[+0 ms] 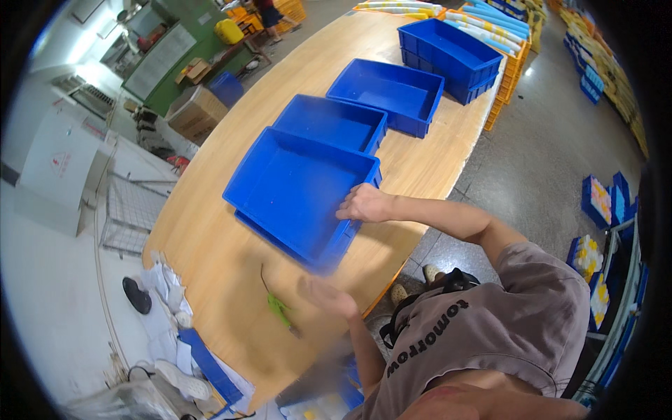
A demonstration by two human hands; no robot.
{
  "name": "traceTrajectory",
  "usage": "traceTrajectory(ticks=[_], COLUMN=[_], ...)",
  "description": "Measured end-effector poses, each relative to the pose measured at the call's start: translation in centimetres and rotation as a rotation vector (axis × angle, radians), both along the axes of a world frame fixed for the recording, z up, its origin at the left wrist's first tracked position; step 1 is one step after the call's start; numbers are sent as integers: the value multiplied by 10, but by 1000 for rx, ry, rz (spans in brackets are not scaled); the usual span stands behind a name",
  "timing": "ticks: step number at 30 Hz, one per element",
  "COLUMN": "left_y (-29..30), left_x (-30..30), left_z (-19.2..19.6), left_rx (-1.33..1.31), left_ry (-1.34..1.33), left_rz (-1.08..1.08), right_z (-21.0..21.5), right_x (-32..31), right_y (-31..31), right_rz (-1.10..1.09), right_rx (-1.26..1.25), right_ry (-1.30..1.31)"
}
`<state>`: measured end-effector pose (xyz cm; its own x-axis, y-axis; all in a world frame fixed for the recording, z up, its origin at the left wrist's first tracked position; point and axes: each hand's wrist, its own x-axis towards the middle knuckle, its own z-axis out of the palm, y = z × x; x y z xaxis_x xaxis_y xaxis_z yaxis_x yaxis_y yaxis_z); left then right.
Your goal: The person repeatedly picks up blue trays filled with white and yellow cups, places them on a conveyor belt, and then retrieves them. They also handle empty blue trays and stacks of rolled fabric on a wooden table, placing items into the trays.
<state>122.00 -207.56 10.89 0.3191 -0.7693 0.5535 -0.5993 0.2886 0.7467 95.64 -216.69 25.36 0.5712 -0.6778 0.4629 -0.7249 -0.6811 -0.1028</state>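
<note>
Wooden table [210, 245]: right hand [364, 204] grips blue tray [297, 192] rim.

A long wooden table [210, 245] carries blue plastic trays [301, 189] in a row and a green tool [278, 308].

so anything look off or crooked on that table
The nearest blue tray sits nested askew on another, its corner past the wooden table edge. The right hand grips its rim; the blurred left hand is near that corner. A green-handled tool lies loose.
</note>
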Motion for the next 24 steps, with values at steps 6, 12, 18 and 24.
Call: traceTrajectory(ticks=[6,12,18,24], left_y=[-57,-177,-260,-284], left_x=[-76,-211,-342,-351], left_z=[47,46,38,41], left_rx=[-21,398,626,979], left_ry=[-137,-169,-281,-299], left_rz=[-26,-61,371,493], right_z=[41,59,40,0], right_x=[-98,-278,-462,-562], right_y=[-2,-118,-288,-429], right_rz=[-140,-233,-320,-753], right_rx=[32,28,105,11], right_ry=[-345,-410,45,223])
